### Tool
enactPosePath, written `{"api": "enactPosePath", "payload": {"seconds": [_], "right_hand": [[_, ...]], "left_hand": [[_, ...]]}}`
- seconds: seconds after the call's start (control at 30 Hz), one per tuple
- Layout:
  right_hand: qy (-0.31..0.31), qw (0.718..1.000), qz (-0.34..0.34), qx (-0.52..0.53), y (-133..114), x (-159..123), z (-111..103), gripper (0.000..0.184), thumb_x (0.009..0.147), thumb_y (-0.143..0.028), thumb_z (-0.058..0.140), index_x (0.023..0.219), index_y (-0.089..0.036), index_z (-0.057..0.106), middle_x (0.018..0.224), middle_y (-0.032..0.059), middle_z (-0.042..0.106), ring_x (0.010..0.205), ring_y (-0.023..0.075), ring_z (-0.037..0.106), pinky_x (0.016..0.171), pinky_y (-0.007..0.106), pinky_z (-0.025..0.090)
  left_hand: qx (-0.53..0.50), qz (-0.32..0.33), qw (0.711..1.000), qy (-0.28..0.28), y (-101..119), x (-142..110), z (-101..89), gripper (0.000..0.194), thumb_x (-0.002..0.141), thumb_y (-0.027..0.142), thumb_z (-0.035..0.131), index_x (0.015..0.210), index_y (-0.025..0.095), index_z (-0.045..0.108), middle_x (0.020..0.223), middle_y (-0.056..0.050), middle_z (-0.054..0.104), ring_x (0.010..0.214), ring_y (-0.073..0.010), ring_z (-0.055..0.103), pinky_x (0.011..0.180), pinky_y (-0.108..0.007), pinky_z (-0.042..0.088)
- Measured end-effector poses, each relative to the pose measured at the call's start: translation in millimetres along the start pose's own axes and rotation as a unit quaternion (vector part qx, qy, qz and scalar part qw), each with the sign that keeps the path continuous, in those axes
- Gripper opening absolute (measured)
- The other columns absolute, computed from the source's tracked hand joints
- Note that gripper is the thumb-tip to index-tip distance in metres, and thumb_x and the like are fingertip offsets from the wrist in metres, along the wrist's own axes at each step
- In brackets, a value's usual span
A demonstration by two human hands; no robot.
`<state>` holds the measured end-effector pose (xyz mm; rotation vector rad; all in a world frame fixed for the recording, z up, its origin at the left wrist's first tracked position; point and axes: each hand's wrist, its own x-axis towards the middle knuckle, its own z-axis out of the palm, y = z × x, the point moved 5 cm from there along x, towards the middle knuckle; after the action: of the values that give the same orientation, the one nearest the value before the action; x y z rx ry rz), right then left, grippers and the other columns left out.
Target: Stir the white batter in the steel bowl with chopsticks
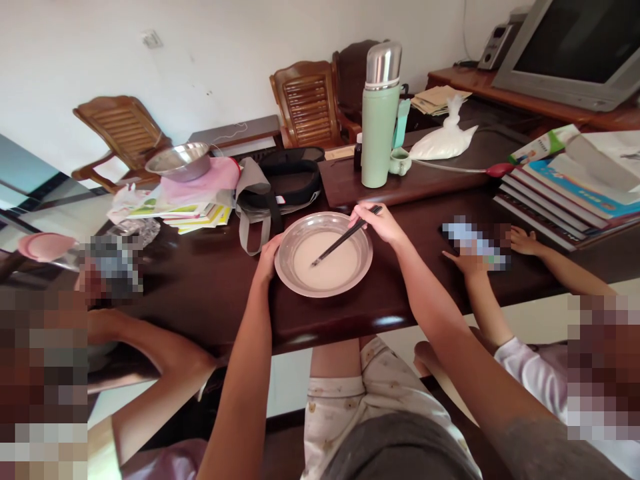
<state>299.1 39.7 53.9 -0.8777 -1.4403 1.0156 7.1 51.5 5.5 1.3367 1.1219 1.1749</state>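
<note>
Grey clothing (400, 450) is seen nearest. Black chopsticks (345, 238) are pinched in the right hand (383, 223), their tips pointed down at pale liquid (330, 270). This is held in a metal bowl (325, 291), set on the dark counter (200, 280) and gripped at its left side by the curled left hand (269, 259). Beyond it, a bag (256, 193) and a green flask (379, 133) are placed.

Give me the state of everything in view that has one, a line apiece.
Bowl: upright, holding pale liquid, left hand against its side.
Chopsticks: held in right hand, slanting, tips at the liquid.
Flask: upright, silver cap on.
Plastic bag: knotted at the neck, white and bulging.
Television: screen dark.
Books: stacked, with papers on top.
Second bowl: mouth up, bottom hidden.
</note>
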Motion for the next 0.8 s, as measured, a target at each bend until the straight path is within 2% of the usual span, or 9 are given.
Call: {"api": "enactPosePath", "payload": {"seconds": [0.17,0.3,0.37,0.43,0.5,0.6,0.67,0.73,0.8], "right_hand": [[0.086,0.996,-0.021,0.019,-1.9,0.9,-14.4,0.04,0.079,-0.054,0.061,0.064,-0.018,0.063,0.055,0.0028,0.068,0.045,0.0102,0.054,0.041,0.023,0.029],[0.01,1.0,-0.003,0.021,0.8,1.6,-5.9,0.038,0.08,-0.053,0.06,0.067,-0.017,0.065,0.057,0.0036,0.069,0.045,0.0098,0.052,0.042,0.023,0.031],[0.012,1.0,-0.008,0.014,0.9,1.9,-4.9,0.037,0.08,-0.052,0.061,0.069,-0.017,0.066,0.061,0.0041,0.071,0.049,0.0106,0.055,0.044,0.023,0.033],[0.052,0.998,-0.015,0.013,1.0,2.2,-9.2,0.038,0.08,-0.053,0.061,0.067,-0.017,0.064,0.058,0.0034,0.069,0.049,0.0106,0.055,0.044,0.023,0.032],[0.072,0.997,-0.005,0.015,2.4,2.3,-11.6,0.042,0.079,-0.056,0.06,0.063,-0.017,0.062,0.054,0.0026,0.067,0.045,0.0101,0.052,0.042,0.023,0.03],[0.023,0.999,0.024,0.01,4.6,2.4,-3.6,0.043,0.079,-0.058,0.058,0.065,-0.017,0.063,0.056,0.003,0.068,0.047,0.011,0.054,0.044,0.023,0.033],[0.004,1.0,0.025,-0.004,4.4,2.1,0.7,0.041,0.079,-0.058,0.058,0.069,-0.018,0.065,0.061,0.0033,0.07,0.054,0.013,0.06,0.048,0.024,0.038],[0.031,0.999,0.015,-0.018,3.9,2.1,-1.9,0.04,0.079,-0.058,0.059,0.07,-0.019,0.065,0.064,0.0031,0.071,0.06,0.0145,0.063,0.052,0.025,0.041],[0.073,0.997,0.017,-0.023,5.5,2.0,-7.9,0.041,0.079,-0.059,0.058,0.067,-0.02,0.064,0.062,0.0026,0.07,0.06,0.0149,0.063,0.052,0.025,0.043]], "left_hand": [[-0.061,-0.102,0.993,-0.028,-7.7,6.4,2.2,0.045,0.074,0.052,0.058,0.093,0.013,0.069,0.079,-0.005,0.07,0.086,-0.0243,0.064,0.078,-0.032,0.048],[-0.066,-0.159,0.984,-0.056,-11.7,10.5,3.2,0.049,0.069,0.057,0.058,0.086,0.012,0.068,0.074,-0.006,0.069,0.084,-0.0265,0.065,0.075,-0.034,0.05],[-0.053,-0.158,0.985,-0.045,-14.2,13.3,1.2,0.051,0.068,0.059,0.058,0.085,0.012,0.067,0.078,-0.007,0.07,0.087,-0.0273,0.064,0.076,-0.034,0.05],[-0.031,-0.131,0.99,-0.028,-11.9,15.5,-0.7,0.054,0.07,0.062,0.055,0.089,0.012,0.067,0.086,-0.009,0.07,0.093,-0.0281,0.063,0.08,-0.035,0.049],[0.013,-0.051,0.998,0.027,4.9,12.9,-3.4,0.055,0.075,0.061,0.051,0.097,0.013,0.066,0.101,-0.01,0.068,0.103,-0.0278,0.059,0.086,-0.036,0.047],[0.11,0.144,0.969,0.169,63.4,-17.1,4.9,0.047,0.085,0.053,0.047,0.115,0.019,0.06,0.123,-0.009,0.058,0.12,-0.0264,0.048,0.097,-0.037,0.041],[0.162,0.198,0.957,0.14,103.0,-46.1,40.8,0.044,0.091,0.046,0.04,0.126,0.024,0.054,0.126,-0.007,0.055,0.125,-0.0282,0.042,0.099,-0.042,0.04],[0.228,0.236,0.945,-0.009,132.2,-72.7,103.8,0.04,0.093,0.039,0.037,0.124,0.026,0.058,0.119,-0.008,0.058,0.122,-0.0305,0.044,0.098,-0.046,0.04],[0.282,0.304,0.892,-0.182,144.4,-95.6,179.6,0.035,0.092,0.029,0.039,0.118,0.028,0.062,0.113,-0.009,0.059,0.113,-0.0278,0.05,0.096,-0.046,0.041]]}}
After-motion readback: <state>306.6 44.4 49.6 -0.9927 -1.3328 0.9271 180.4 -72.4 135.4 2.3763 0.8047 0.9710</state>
